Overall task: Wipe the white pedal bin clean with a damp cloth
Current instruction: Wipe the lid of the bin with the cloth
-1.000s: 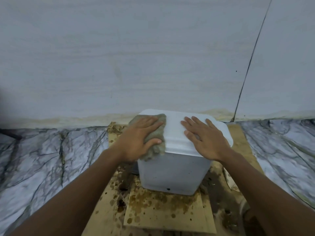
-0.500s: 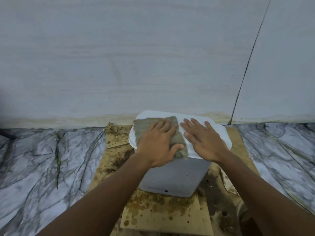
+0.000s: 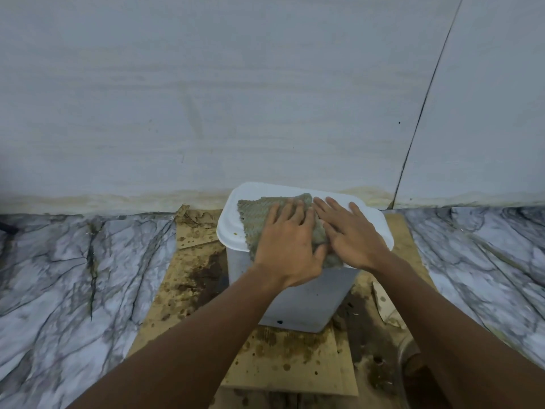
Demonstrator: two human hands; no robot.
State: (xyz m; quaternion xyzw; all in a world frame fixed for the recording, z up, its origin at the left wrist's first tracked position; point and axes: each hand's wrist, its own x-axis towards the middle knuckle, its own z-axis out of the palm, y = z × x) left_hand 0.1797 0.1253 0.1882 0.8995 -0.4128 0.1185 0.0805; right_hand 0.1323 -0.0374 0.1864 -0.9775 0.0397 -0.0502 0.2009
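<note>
Marble floor (image 3: 73,276), one white pedal bin (image 3: 309,299), one cloth (image 3: 253,214) under flat left hand (image 3: 287,246), right hand (image 3: 351,237) flat on lid (image 3: 233,231).

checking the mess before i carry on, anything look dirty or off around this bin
The cardboard under the white pedal bin is spattered with brown spots, with a dark wet-looking patch left of the bin. A small yellowish speck sits on the lid near its left edge, beside the cloth.

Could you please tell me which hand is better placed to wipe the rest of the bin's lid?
Left. The left hand lies flat on the cloth, pressing it onto the lid, so it can likely just slide it. The right hand rests bare at the cloth's right edge, seemingly steadying the bin.
</note>
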